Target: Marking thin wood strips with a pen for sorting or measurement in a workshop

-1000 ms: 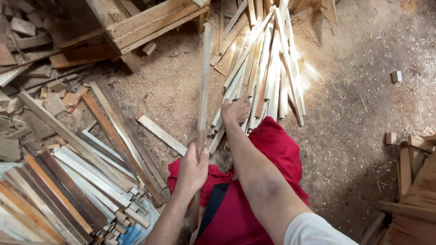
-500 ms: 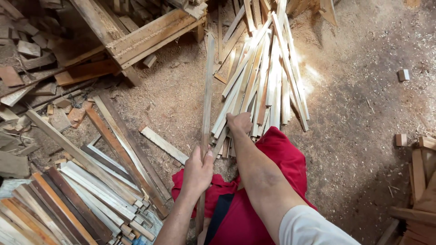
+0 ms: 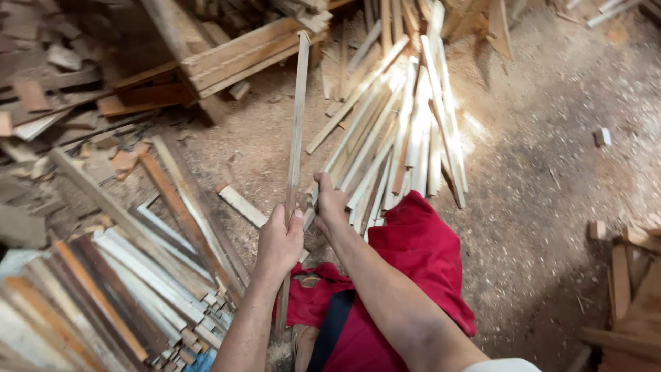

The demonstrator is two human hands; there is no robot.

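Observation:
My left hand [image 3: 279,241] grips a long thin wooden slat [image 3: 297,117] that points away from me over the sawdust floor. My right hand [image 3: 329,203] reaches forward and closes on the near end of a pale slat in the fanned pile of slats [image 3: 406,124] ahead. My red-clothed leg [image 3: 406,275] lies below both arms.
A neat stack of long slats [image 3: 117,289] lies at the lower left. Wooden pallets and scrap offcuts [image 3: 227,55] crowd the upper left. A short board [image 3: 241,204] lies on the sawdust floor [image 3: 551,193]. More wood pieces [image 3: 626,275] sit at the right edge.
My left hand has slid forward along the held slat. My right hand stays at the near end of the fanned pile. The view has shifted slightly.

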